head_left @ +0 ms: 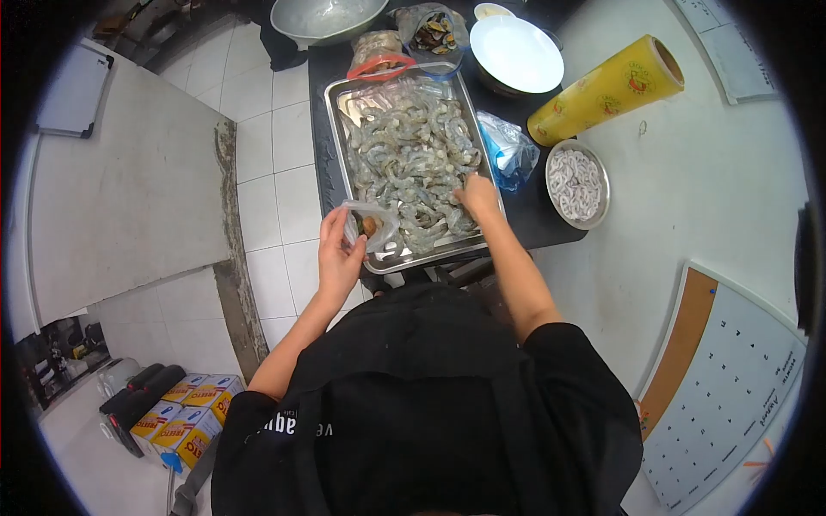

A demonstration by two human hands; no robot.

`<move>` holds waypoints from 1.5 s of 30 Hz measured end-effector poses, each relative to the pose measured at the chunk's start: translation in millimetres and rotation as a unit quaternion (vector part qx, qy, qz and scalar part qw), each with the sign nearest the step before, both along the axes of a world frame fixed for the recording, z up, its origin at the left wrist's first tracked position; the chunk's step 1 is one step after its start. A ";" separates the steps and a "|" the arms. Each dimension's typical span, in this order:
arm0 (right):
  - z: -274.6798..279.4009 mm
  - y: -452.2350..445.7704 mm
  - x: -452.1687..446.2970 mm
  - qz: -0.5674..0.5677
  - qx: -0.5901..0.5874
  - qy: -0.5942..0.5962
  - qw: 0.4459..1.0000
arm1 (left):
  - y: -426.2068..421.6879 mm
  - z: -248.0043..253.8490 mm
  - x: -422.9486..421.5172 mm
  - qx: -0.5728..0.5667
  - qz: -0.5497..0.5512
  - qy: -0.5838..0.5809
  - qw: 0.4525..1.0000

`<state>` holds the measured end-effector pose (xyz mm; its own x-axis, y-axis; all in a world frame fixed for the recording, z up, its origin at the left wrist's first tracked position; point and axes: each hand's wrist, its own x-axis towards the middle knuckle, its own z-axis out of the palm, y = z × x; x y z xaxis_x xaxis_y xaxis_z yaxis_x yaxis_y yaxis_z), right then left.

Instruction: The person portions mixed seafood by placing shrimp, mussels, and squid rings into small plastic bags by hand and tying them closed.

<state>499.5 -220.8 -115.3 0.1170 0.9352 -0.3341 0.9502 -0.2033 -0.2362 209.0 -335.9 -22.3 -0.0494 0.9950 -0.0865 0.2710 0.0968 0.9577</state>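
The left hand point(342, 256) grasps a clear plastic bag point(386, 223) by its edge; the mouth of the bag stands open, with brownish and greenish contents visible inside. The bag is over the near left corner of a metal tray point(434, 252). The right hand point(479, 198) is at the tray's right side, fingers bent down among the shrimp point(404, 159); whether it has hold of one cannot be determined. The shrimp, grey and raw in appearance, cover most of the tray, which rests on a black tabletop point(535, 220).

Just beyond the tray's far edge are a bag with a red rim point(376, 53) and a bag of mussels point(435, 34). To the right are a blue and clear plastic bag point(514, 162), a white plate point(518, 53), a tilted yellow roll point(602, 93) and a round bowl point(606, 201) of pale pieces. A large metal bowl point(327, 17) lies at the far left.
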 end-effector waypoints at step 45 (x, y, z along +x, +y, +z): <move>-44.9 81.8 38.5 0.032 0.125 0.202 0.971 | 12.2 -21.0 29.8 -0.018 -0.048 0.000 0.999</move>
<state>538.0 -139.0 -160.2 -0.0378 0.9941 -0.1018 0.7784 -0.0346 -0.6268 238.8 -323.8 -43.4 0.0458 0.9914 -0.1227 0.2804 0.1051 0.9541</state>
